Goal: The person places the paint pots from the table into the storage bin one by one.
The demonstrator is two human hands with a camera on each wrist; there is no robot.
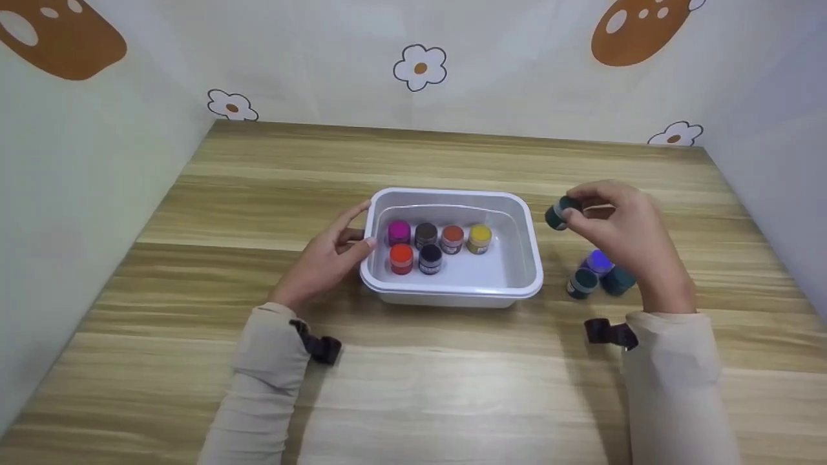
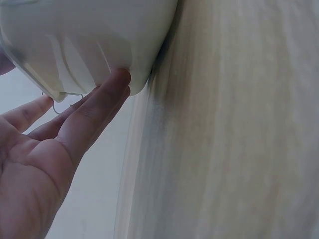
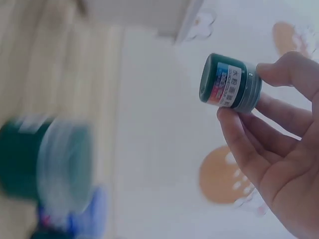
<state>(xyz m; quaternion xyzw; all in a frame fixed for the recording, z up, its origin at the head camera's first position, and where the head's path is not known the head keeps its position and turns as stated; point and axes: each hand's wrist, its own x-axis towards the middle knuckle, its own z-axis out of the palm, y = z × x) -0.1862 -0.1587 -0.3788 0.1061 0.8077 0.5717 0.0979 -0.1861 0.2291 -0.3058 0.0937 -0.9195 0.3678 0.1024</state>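
Note:
A white plastic tub (image 1: 455,289) stands mid-table, with several small paint jars in its left and middle part. They include a magenta jar (image 1: 398,232), a yellow jar (image 1: 479,239) and a black jar (image 1: 429,259). My left hand (image 1: 329,258) holds the tub's left edge, thumb on the rim and fingers against the outer wall (image 2: 94,45). Right of the tub, my right hand (image 1: 623,226) pinches a dark green paint jar (image 3: 229,82) between thumb and fingers, tilted and raised above the table. Its label faces the right wrist camera.
Below the right hand, a dark green jar (image 1: 583,284), a blue-violet jar (image 1: 599,262) and a dark teal jar (image 1: 618,281) stand close together on the wood-grain table (image 1: 452,387). A patterned backdrop (image 1: 310,64) rises behind the table and along its sides.

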